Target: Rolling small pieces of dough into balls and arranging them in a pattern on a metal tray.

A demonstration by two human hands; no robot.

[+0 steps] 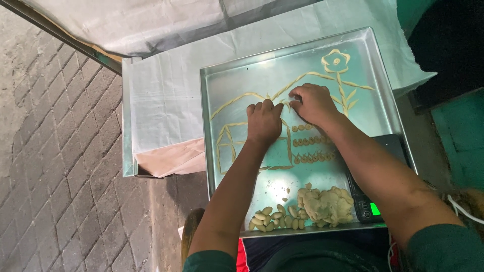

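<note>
A shiny metal tray (pixel 227 80) lies in front of me. On it, thin strips of pale dough form a house outline (pixel 229 143) with a roof line, and a dough flower (pixel 336 62) stands at the far right. My left hand (pixel 263 122) and my right hand (pixel 313 103) rest side by side on the roof strips near the tray's middle, fingertips pressing on the dough. Rows of small dough ovals (pixel 312 142) lie under my right wrist. A lump of dough (pixel 326 205) and a heap of small dough pieces (pixel 275 218) sit at the tray's near edge.
A digital scale (pixel 370 201) with a lit green display pokes out under the tray at the right. White cloth (pixel 161 100) covers the table beneath the tray. Grey paving bricks (pixel 55 151) lie to the left. A green surface (pixel 461 136) is at the right.
</note>
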